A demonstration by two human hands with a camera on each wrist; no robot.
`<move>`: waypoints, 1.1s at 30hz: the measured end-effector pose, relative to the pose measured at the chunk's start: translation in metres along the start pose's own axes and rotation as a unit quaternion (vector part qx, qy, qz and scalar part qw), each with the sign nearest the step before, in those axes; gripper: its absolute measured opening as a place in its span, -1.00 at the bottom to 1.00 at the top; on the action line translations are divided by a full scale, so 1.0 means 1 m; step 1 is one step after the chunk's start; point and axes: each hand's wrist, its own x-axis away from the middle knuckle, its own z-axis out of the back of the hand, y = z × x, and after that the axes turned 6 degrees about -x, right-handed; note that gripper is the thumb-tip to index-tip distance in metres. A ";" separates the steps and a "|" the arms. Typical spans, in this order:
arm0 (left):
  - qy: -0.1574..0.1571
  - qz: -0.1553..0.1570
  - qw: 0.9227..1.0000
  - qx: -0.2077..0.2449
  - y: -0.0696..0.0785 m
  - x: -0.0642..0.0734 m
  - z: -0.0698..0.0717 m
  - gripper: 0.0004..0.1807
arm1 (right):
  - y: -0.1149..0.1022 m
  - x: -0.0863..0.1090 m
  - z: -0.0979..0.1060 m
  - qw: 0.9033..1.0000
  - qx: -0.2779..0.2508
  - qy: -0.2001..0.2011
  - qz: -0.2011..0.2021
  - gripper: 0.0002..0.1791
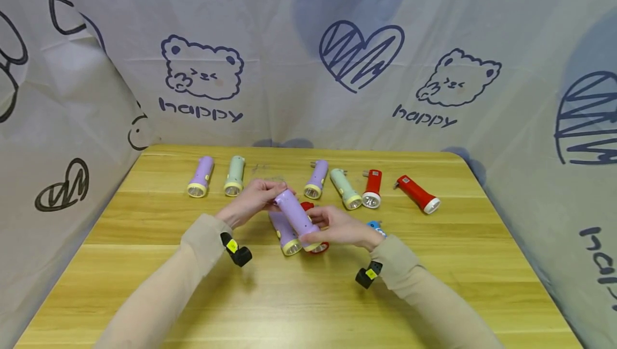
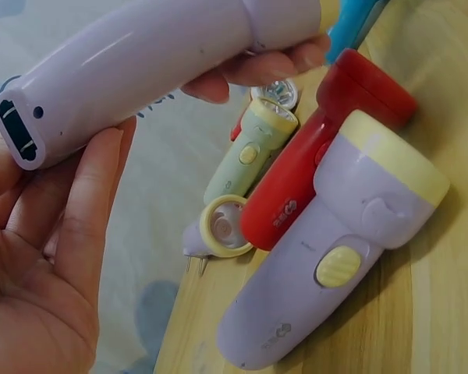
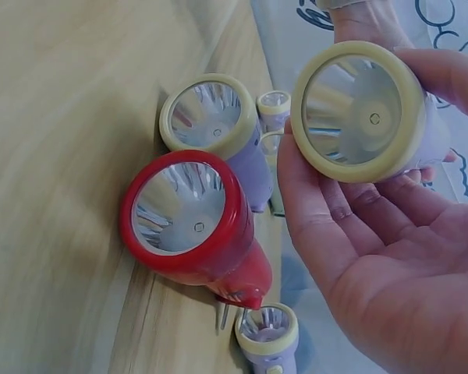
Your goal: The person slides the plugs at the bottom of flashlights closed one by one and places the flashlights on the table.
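Both hands hold a purple flashlight tilted above the table. My left hand grips its tail end, where a dark slot shows in the left wrist view. Around the pale yellow head curl the fingers of my right hand; its clear lens faces the right wrist camera. Under the held one, a second purple flashlight lies with its yellow switch up. Beside that lies a red flashlight with metal prongs sticking out, partly hidden in the head view.
Farther back lie a purple flashlight and a green one at left. Toward the right are another purple, a green and two red flashlights. Something blue shows behind my right wrist. A printed white cloth hangs behind.
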 end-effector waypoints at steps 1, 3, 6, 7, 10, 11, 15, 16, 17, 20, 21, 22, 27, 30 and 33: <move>0.000 -0.001 1.000 -0.004 0.000 0.000 0.000 -0.54 | -0.001 0.000 0.000 1.000 0.000 0.000 0.000 -0.42; 0.002 0.001 1.000 -0.007 0.001 0.000 0.000 -0.54 | -0.001 0.000 -0.001 1.000 0.000 0.000 0.001 -0.42; 0.006 0.002 1.000 -0.012 0.001 -0.001 0.001 -0.54 | -0.001 -0.001 0.000 1.000 0.000 0.002 -0.003 -0.42; 0.009 0.004 1.000 -0.011 0.001 -0.001 0.001 -0.55 | -0.001 -0.002 0.000 1.000 0.000 0.003 -0.002 -0.42; 0.011 0.004 1.000 -0.012 0.001 -0.001 0.002 -0.54 | -0.002 -0.002 0.001 1.000 -0.004 0.004 -0.001 -0.41; 0.012 0.002 1.000 -0.012 0.001 -0.002 0.002 -0.53 | -0.002 -0.002 0.001 1.000 -0.006 0.003 -0.001 -0.41; 0.014 -0.002 1.000 -0.018 0.001 -0.002 0.002 -0.52 | -0.003 -0.001 0.002 1.000 -0.018 0.000 -0.004 -0.41; 0.018 -0.003 1.000 -0.021 0.002 -0.001 0.002 -0.52 | -0.003 -0.001 0.002 1.000 -0.020 -0.001 -0.005 -0.41; 0.022 -0.004 0.999 -0.023 0.003 -0.001 0.002 -0.52 | -0.003 -0.001 0.002 1.000 -0.024 -0.003 -0.005 -0.42; 0.037 -0.004 0.999 -0.029 0.005 0.000 0.002 -0.51 | -0.005 -0.002 0.002 0.999 -0.038 -0.007 -0.005 -0.44; 0.042 -0.004 0.999 -0.028 0.005 0.000 0.002 -0.50 | -0.006 -0.002 0.001 0.999 -0.042 -0.009 -0.004 -0.44; 0.045 -0.005 0.999 -0.027 0.006 0.001 0.003 -0.49 | -0.006 -0.003 0.001 0.999 -0.047 -0.010 -0.004 -0.44; 0.062 -0.022 0.997 -0.039 0.010 0.006 0.006 -0.40 | -0.010 -0.007 -0.001 0.998 -0.062 0.001 -0.007 -0.44; 0.083 -0.036 0.994 -0.055 0.012 0.012 0.010 -0.39 | -0.012 -0.011 -0.002 0.998 -0.067 0.015 -0.012 -0.39; 0.115 -0.045 0.990 -0.070 0.010 0.019 0.016 -0.42 | -0.016 -0.017 -0.002 0.997 -0.075 0.032 -0.013 -0.36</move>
